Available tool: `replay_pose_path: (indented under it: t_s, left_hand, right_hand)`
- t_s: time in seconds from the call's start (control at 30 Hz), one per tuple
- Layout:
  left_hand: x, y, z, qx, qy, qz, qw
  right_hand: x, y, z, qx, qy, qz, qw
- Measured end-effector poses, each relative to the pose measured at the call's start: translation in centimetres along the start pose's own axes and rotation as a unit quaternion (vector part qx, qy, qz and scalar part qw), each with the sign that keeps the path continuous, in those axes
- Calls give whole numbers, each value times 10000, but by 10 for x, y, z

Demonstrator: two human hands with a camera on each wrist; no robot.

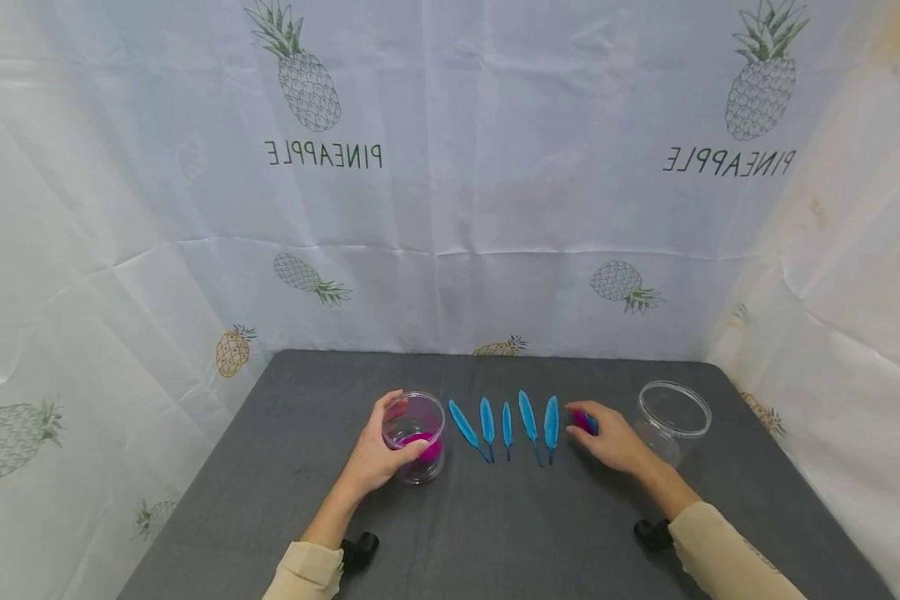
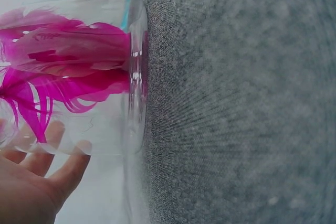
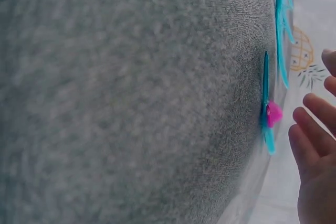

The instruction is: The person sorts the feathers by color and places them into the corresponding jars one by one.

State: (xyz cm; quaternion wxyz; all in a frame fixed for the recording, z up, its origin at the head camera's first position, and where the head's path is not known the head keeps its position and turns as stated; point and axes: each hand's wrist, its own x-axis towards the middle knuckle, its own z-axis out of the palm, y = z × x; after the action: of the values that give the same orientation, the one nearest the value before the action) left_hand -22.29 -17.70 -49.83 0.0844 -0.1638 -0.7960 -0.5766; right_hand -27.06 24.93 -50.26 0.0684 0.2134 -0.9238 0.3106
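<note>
Clasping a round clear-plastic jar (image 1: 438, 427), the left grip (image 1: 377, 454) likely steadies it. The relaxed right grip (image 1: 609, 435) hovers by slim blue feathers (image 1: 507, 425).

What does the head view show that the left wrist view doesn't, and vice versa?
Only the head view: the right hand with a pink-and-blue item at its fingers, the right jar, both sleeves and the full row of five blue feathers; the left wrist view catches just a blue sliver.

Only the left wrist view: side-on detail of the pink feathers, including frayed edges.

Both: the left hand at the left jar, pink inside it, the table and the curtain.
</note>
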Motion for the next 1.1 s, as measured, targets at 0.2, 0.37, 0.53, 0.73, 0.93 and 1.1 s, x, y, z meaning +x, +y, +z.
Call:
replay_pose_path:
  t_s: [0.2, 0.37, 0.53, 0.73, 0.93, 1.1]
  left_hand:
    - [-1, 2, 1, 77, 0, -41, 10000]
    - [-1, 2, 1, 66, -4, -28, 10000]
    - [-1, 5, 1, 45, 25, -44, 10000]
    - [-2, 6, 1, -30, 51, -9, 10000]
    - [-2, 7, 1, -2, 54, -78, 10000]
    - [-1, 6, 2, 87, 102, -74, 9999]
  right_hand:
    - [1, 2, 3, 25, -12, -17, 10000]
    - [1, 3, 4, 3, -64, 6, 10000]
    - [1, 2, 6, -24, -96, 30, 9999]
    - [1, -2, 8, 38, -203, 97, 9997]
    - [4, -6, 10, 232, -304, 359, 9986]
    - [6, -11, 9, 373, -417, 429, 9975]
